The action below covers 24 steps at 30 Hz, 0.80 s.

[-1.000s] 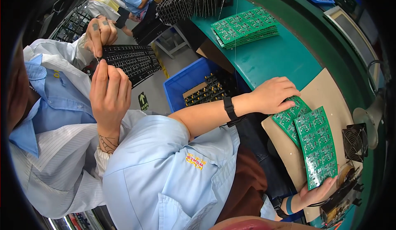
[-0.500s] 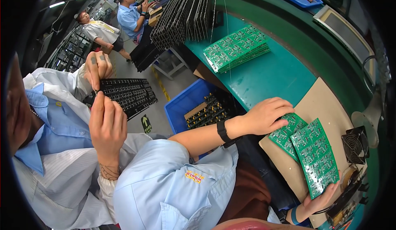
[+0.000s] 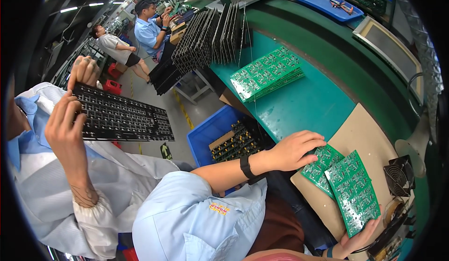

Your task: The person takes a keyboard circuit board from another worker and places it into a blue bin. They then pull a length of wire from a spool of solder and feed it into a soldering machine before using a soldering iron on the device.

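Head view: your left hand (image 3: pixel 297 152) touches the rear green board (image 3: pixel 321 169) at its edge (firm pinch? can't tell), your right hand (image 3: pixel 362 239) holds the front green board (image 3: pixel 353 191) low, both over cardboard (image 3: pixel 365 137). Probably light, stiff, component-fragile; grip edges only.

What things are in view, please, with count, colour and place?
Front circuit board: one, green, over the cardboard
Rear circuit board: one, green, partly behind it
Cardboard: one, brown, on the worktop
Worktop: one, green, right
Board stack: one, green, on worktop
Upright panels: several, dark, top centre
Bin: one, blue, centre
Tray: one, blue, top right
Framed panel: one, grey, right
Fan: one, black, right
Near co-worker: one, white over blue, left
Held panel: one, black, with near co-worker
Far people: two, blue and white tops, upper left
Shirt: one, light blue, bottom centre
Left hand: one, black wristband, at rear board
Right hand: one, at front board
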Each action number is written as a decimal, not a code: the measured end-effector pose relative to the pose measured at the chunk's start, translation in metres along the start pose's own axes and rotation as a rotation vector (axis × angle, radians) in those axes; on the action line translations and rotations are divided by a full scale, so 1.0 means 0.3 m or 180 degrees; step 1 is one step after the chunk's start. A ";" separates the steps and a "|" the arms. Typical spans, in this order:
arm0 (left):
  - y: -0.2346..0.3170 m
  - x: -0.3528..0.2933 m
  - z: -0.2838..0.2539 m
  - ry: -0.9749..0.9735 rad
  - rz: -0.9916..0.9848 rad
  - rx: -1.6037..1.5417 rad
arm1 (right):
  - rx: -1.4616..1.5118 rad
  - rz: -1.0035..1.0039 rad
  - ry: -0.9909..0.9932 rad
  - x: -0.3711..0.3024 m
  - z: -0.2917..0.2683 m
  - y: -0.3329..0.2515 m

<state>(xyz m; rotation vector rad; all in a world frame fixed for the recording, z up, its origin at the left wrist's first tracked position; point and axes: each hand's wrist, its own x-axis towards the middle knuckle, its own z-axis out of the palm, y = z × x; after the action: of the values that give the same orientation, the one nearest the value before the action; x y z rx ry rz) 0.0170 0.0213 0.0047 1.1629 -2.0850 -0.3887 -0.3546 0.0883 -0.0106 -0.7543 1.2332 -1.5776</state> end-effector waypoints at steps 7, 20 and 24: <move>0.039 -0.044 -0.098 0.0149 0.0143 -0.0058 | -0.0166 -0.0083 -0.0009 0.004 -0.008 0.003; 0.038 -0.048 -0.091 0.0269 -0.0213 -0.0178 | -0.0208 -0.0111 -0.0013 -0.003 0.002 -0.001; 0.021 0.003 -0.035 0.0209 -0.0197 -0.0226 | -0.0174 -0.0111 0.0039 -0.008 0.008 0.000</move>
<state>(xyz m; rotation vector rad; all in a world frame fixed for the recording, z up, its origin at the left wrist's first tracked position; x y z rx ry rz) 0.0203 0.0249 0.0158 1.1847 -1.9667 -0.4443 -0.3516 0.0895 -0.0097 -0.8061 1.2828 -1.5842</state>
